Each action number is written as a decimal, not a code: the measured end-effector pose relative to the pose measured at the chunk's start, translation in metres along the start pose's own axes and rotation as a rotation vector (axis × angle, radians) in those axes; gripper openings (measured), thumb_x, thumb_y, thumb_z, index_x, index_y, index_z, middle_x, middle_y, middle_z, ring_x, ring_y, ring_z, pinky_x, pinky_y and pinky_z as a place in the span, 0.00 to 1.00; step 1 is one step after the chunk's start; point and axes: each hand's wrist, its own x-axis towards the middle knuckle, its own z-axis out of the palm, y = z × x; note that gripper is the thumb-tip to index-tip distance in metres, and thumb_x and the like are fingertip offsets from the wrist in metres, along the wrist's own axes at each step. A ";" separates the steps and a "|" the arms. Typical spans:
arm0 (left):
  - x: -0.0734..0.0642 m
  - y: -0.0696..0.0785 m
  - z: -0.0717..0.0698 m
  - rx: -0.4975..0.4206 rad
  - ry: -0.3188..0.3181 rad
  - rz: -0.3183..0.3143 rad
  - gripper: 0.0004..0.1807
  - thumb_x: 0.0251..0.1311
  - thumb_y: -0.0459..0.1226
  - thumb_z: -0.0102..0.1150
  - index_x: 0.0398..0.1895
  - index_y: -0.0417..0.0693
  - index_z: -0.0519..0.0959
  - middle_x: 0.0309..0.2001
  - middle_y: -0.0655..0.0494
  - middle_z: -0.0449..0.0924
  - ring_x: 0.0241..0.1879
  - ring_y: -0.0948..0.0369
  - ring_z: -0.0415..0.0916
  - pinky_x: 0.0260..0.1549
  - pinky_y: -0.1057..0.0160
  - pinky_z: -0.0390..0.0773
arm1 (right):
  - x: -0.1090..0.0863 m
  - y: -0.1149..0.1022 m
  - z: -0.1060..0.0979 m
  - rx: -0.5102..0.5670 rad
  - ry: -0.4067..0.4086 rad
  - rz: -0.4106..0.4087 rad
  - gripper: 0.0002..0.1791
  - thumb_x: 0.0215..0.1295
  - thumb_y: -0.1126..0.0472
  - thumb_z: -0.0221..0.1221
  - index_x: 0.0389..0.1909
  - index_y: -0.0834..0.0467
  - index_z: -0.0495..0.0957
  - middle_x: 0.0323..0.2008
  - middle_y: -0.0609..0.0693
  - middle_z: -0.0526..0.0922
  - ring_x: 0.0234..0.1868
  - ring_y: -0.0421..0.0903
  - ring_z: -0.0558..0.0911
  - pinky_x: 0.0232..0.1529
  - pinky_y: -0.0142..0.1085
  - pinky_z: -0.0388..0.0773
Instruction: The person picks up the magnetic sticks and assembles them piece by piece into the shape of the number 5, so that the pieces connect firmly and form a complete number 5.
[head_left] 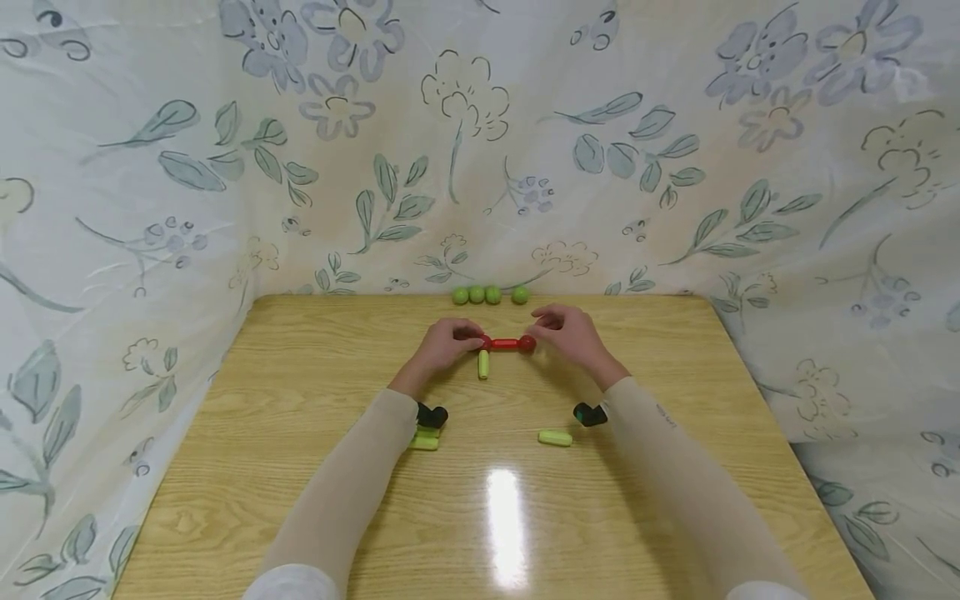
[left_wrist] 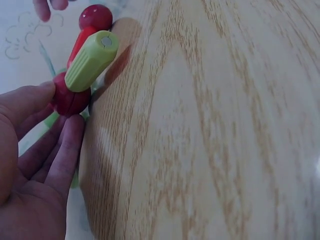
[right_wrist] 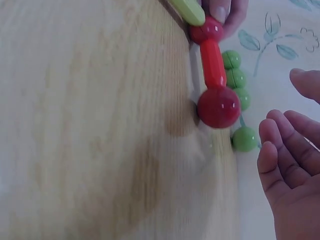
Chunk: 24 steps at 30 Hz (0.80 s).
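Note:
My left hand (head_left: 446, 345) pinches a red ball (left_wrist: 71, 100) between thumb and fingers. From that ball a red rod (head_left: 505, 344) runs across to another red ball (head_left: 527, 343), and a ribbed yellow-green rod (left_wrist: 91, 61) sticks out toward my body, its end showing a silvery disc. My right hand (head_left: 572, 335) is beside the far red ball; in the right wrist view its fingers (right_wrist: 270, 135) are loosely bent with a gap between them and the red ball. Nothing shows in the right hand.
Several green balls (head_left: 477, 295) line the back edge of the wooden table (head_left: 300, 500), one set apart from the others. A loose yellow-green rod (head_left: 555, 438) lies nearer me on the right. More yellow-green rods (head_left: 424, 443) are partly hidden by the left sleeve. Patterned cloth (head_left: 480, 167) hangs behind.

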 end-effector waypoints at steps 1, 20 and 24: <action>0.000 0.000 0.000 0.002 0.000 0.003 0.10 0.74 0.37 0.70 0.53 0.45 0.89 0.49 0.53 0.89 0.52 0.55 0.83 0.58 0.53 0.80 | 0.002 0.000 -0.001 0.001 0.003 0.006 0.22 0.74 0.56 0.71 0.61 0.65 0.85 0.45 0.55 0.89 0.47 0.53 0.86 0.51 0.50 0.82; 0.003 -0.001 0.000 0.038 -0.004 0.024 0.11 0.75 0.38 0.69 0.54 0.44 0.89 0.51 0.52 0.89 0.53 0.54 0.83 0.59 0.52 0.80 | 0.038 0.015 -0.011 0.030 0.050 0.050 0.24 0.76 0.57 0.70 0.65 0.65 0.81 0.54 0.58 0.86 0.56 0.56 0.83 0.61 0.51 0.80; 0.004 -0.002 0.001 0.043 0.002 0.023 0.11 0.75 0.38 0.69 0.54 0.45 0.89 0.50 0.53 0.89 0.52 0.55 0.83 0.59 0.53 0.80 | 0.046 0.019 -0.009 0.033 0.045 0.066 0.23 0.76 0.57 0.69 0.66 0.63 0.81 0.57 0.58 0.85 0.58 0.56 0.83 0.61 0.50 0.80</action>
